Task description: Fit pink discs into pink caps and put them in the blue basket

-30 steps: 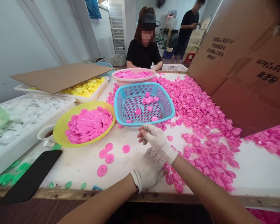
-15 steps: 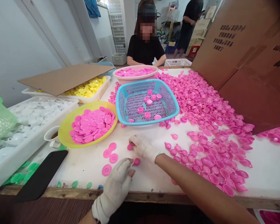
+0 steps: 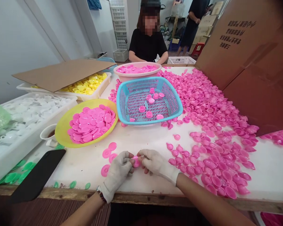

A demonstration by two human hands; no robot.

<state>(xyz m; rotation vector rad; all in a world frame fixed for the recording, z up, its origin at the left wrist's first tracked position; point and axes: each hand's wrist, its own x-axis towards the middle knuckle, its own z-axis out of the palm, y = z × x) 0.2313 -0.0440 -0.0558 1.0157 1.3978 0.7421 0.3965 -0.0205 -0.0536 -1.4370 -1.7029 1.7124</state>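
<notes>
My left hand (image 3: 119, 168), in a white glove with bare fingertips, and my right hand (image 3: 155, 163), gloved the same way, meet near the table's front edge. Between them they pinch a small round pink plastic piece (image 3: 136, 161), partly covered by the fingers. Left of my left hand lie several flat pink discs (image 3: 105, 170), one partly behind the hand. To the right of my right hand, small pink plastic cups with pointed ends (image 3: 213, 159) are spread in a heap. A blue basket (image 3: 151, 121) beyond my hands holds several closed-looking pink pieces.
A yellow bowl (image 3: 61, 138) of pink discs stands at left, near a cup of dark liquid (image 3: 46, 133) and a black phone-like slab (image 3: 39, 174). White trays (image 3: 37, 131) hold white and yellow parts. A large carton (image 3: 247, 66) stands at right. Another person (image 3: 147, 47) sits opposite.
My right hand has come nearer and down from the disc spot, and my left hand has risen slightly. Both now meet at one pink piece, lifted between the fingertips.
</notes>
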